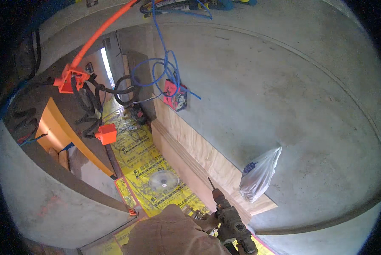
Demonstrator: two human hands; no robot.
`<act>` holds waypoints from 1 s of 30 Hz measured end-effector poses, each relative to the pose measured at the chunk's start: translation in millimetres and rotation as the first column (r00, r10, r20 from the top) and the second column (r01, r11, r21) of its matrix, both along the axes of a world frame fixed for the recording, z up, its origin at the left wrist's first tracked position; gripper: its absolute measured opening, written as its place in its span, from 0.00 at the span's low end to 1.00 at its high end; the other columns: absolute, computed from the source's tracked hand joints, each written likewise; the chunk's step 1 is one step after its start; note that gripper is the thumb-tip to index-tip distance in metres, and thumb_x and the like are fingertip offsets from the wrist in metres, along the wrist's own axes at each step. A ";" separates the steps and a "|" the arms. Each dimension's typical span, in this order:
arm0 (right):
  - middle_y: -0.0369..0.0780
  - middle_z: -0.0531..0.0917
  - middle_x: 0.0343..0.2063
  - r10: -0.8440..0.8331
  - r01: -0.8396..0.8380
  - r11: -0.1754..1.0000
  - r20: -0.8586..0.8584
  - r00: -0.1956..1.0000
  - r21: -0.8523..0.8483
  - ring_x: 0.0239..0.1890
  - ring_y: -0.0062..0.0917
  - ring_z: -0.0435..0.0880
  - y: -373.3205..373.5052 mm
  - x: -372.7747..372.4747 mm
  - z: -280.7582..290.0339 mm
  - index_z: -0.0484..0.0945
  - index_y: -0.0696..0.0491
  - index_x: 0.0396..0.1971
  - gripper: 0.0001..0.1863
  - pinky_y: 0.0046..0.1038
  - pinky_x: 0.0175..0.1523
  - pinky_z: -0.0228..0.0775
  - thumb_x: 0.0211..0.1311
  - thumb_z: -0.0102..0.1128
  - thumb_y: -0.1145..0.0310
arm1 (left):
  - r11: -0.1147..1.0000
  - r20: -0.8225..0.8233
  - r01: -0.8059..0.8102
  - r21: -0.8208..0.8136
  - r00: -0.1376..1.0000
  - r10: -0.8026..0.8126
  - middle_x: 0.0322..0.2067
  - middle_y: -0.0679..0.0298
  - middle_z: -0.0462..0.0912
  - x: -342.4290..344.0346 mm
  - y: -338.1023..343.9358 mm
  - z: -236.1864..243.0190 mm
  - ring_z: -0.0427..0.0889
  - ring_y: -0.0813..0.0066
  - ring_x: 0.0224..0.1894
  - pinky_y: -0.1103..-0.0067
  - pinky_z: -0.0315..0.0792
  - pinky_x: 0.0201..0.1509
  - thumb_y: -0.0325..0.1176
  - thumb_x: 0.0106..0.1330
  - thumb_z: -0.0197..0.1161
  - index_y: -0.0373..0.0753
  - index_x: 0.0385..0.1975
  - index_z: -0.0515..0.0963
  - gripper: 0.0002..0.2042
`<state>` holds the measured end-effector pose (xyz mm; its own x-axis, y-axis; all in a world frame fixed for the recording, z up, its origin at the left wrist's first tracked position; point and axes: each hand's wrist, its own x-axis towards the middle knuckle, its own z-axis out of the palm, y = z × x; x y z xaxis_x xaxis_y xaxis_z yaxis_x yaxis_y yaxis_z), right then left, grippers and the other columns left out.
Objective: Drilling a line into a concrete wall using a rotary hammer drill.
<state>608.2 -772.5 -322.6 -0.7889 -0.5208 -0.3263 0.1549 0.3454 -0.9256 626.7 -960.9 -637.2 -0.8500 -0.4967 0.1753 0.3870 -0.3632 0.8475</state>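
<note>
A dark, dusty hammer drill is held at the lower middle, its long bit tilted up and away toward the stacked boards. My left hand is closed at the drill's side, near its front; a small metal part shows just left of it. The drill's rear end runs to the lower picture edge, where my right hand is too dark and hidden to make out. Brown cloth of my clothing fills the bottom, left of the drill.
Wooden boards lean along the grey wall, with a white plastic bag by them. Orange boxes and blue cable hang overhead. A round clear disc lies on yellow floor sheeting. An orange curved panel stands left.
</note>
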 end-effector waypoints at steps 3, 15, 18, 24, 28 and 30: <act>0.35 0.78 0.29 -0.090 0.092 0.995 -0.053 0.994 0.026 0.30 0.19 0.75 1.5 6.0 6.9 0.77 0.56 0.39 0.13 0.22 0.33 0.69 0.56 0.65 0.67 | 0.992 -0.085 0.109 0.070 0.991 -0.103 0.46 0.59 0.78 -24.9 1.5 9.8 0.74 0.66 0.52 0.70 0.68 0.57 0.38 0.66 0.57 0.41 0.51 0.73 0.16; 0.41 0.84 0.35 0.198 -0.194 0.980 -0.304 0.932 0.044 0.35 0.30 0.83 -226.5 23.7 16.1 0.76 0.55 0.49 0.22 0.28 0.43 0.75 0.54 0.67 0.63 | 0.960 -0.226 0.188 0.206 0.964 -0.140 0.48 0.58 0.77 40.8 -252.1 17.3 0.73 0.66 0.54 0.69 0.66 0.60 0.39 0.67 0.58 0.41 0.52 0.72 0.17; 0.43 0.85 0.37 0.115 -0.101 0.993 -0.302 0.946 0.062 0.36 0.32 0.85 -218.5 35.9 25.6 0.76 0.55 0.51 0.25 0.29 0.45 0.76 0.53 0.68 0.63 | 0.899 -0.199 0.346 0.269 0.933 -0.300 0.48 0.58 0.77 79.1 -292.8 17.7 0.73 0.66 0.54 0.69 0.66 0.60 0.40 0.67 0.58 0.41 0.52 0.72 0.17; 0.47 0.86 0.38 0.018 -0.002 0.989 -0.108 0.994 0.148 0.40 0.35 0.86 -236.8 73.2 53.5 0.77 0.55 0.50 0.27 0.33 0.49 0.77 0.47 0.73 0.66 | 0.695 -0.171 0.607 0.387 0.787 -0.592 0.49 0.58 0.76 72.2 -329.0 38.4 0.72 0.66 0.54 0.69 0.65 0.62 0.40 0.67 0.58 0.41 0.53 0.71 0.17; 0.49 0.85 0.38 0.139 -0.116 0.988 -0.262 0.955 0.102 0.41 0.40 0.85 -229.0 62.1 37.1 0.77 0.56 0.48 0.26 0.38 0.47 0.76 0.48 0.71 0.63 | 0.568 -0.120 0.662 0.489 0.696 -0.708 0.49 0.57 0.76 54.2 -310.0 68.2 0.72 0.66 0.55 0.69 0.65 0.63 0.40 0.67 0.58 0.41 0.53 0.71 0.18; 0.50 0.84 0.36 0.174 -0.136 0.979 -0.285 0.943 0.148 0.40 0.44 0.84 -219.5 54.0 52.6 0.78 0.56 0.45 0.22 0.41 0.45 0.75 0.50 0.68 0.63 | 0.511 -0.055 0.648 0.565 0.647 -0.760 0.49 0.57 0.76 61.1 -295.1 83.0 0.72 0.66 0.55 0.69 0.64 0.63 0.41 0.67 0.58 0.41 0.53 0.70 0.18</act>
<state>662.2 -992.0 -270.0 -0.7720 -0.6147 -0.1614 -0.1835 0.4588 -0.8694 687.8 -1255.9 -554.2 -0.9425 0.3220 -0.0897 -0.3250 -0.8199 0.4713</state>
